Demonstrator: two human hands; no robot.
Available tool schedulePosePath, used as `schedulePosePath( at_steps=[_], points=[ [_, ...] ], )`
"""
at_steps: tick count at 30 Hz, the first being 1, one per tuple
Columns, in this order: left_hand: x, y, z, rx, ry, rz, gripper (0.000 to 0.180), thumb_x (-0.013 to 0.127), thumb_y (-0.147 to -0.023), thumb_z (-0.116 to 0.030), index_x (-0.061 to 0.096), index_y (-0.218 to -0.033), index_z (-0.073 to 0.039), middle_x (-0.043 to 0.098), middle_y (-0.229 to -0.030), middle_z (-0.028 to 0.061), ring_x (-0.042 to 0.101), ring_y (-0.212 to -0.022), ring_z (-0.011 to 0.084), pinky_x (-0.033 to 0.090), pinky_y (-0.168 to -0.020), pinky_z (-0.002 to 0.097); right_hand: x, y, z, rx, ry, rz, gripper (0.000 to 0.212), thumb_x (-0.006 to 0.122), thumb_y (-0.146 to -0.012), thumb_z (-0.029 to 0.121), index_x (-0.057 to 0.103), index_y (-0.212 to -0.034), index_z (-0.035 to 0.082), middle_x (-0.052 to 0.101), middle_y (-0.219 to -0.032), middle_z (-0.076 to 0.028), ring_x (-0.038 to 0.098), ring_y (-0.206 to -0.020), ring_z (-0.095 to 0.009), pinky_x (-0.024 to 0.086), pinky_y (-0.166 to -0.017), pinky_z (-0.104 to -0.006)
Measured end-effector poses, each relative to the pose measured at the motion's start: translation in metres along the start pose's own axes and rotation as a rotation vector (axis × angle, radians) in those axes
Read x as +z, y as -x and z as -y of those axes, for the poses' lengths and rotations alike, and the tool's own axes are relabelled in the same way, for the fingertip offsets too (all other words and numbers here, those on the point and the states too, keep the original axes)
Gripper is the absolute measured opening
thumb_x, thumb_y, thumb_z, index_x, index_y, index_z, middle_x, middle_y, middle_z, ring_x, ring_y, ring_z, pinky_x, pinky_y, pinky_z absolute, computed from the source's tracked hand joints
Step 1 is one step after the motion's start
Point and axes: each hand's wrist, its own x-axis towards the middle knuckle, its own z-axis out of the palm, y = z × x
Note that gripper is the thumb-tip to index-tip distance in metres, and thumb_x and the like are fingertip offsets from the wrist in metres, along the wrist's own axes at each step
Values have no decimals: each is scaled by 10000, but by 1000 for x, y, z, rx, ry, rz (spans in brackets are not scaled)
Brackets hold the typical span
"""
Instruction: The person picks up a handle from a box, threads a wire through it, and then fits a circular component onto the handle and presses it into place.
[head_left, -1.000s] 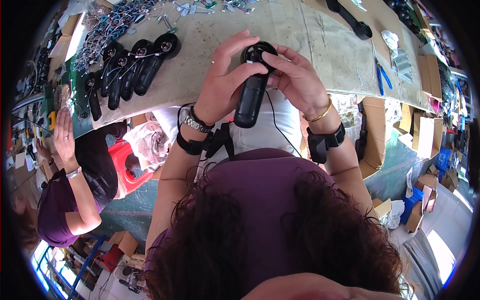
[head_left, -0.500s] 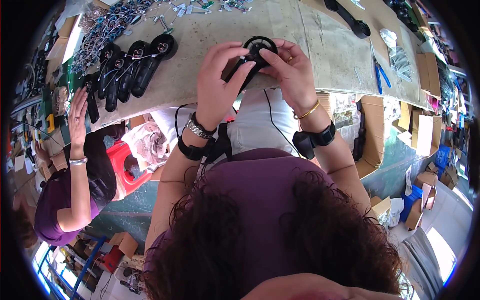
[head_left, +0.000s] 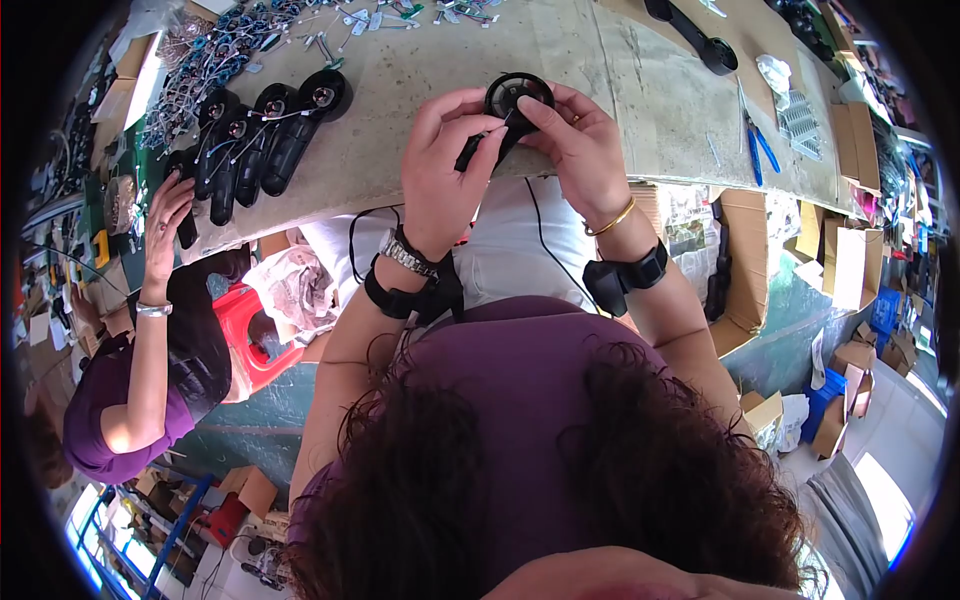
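Above the near edge of the workbench, both hands meet at a black handheld fan housing [head_left: 519,93] with a round, spoked head and a handle slanting toward me. My right hand [head_left: 585,145] grips the round head, its thumb pressed on the hub and the fingers behind the rim. The left thumb and forefinger pinch together at the neck of the housing; whatever is between the tips of my left hand [head_left: 445,150] is too small to make out. Part of the handle is hidden behind those fingers.
Several black fan housings with motors and white wires [head_left: 290,125] lie to the left, below a heap of wired motors [head_left: 220,60]. Blue-handled pliers [head_left: 757,145] and another black housing [head_left: 715,52] lie right. At far left, a co-worker's hand [head_left: 168,215] touches a dark part.
My left fingertips have closed together and shifted slightly right at the housing's neck. The right hand has hardly moved. The co-worker's hand has turned and its fingers have curled toward the dark part.
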Motion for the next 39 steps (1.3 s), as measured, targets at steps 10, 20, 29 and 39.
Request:
schedulePosePath(
  at_steps=[10,20,29,39],
  points=[
    [-5,2,-1,74,-197,82,155,727,-848,-9,686,-995,-34,622,-1218,124,676,-1016,309,564,-826,388,12,2,1,-131,135,-2,398,695,-951,31,589,-1334,23,691,-1131,-68,680,-949,-120,579,-748,-242],
    [-50,-35,-8,-25,-186,184,188,757,-861,-88,704,-1030,-25,660,-1163,118,671,-1033,293,550,-866,356,9,0,-7,-145,117,20,385,671,-967,27,594,-1344,28,699,-1113,-49,676,-956,-111,574,-743,-226],
    [-78,-154,77,88,-562,212,131,633,-931,-140,690,-961,-26,684,-945,198,652,-924,406,525,-793,466,-4,-8,-18,-197,189,-1,367,697,-963,69,618,-1321,55,701,-1092,-24,673,-933,-92,586,-728,-241],
    [-62,-209,152,-4,-1092,409,143,615,-855,-35,716,-953,-12,697,-1010,227,685,-956,408,564,-806,503,-1,2,-12,-219,104,86,397,704,-959,64,598,-1340,32,711,-1121,-26,687,-950,-99,613,-705,-258]
  ],
)
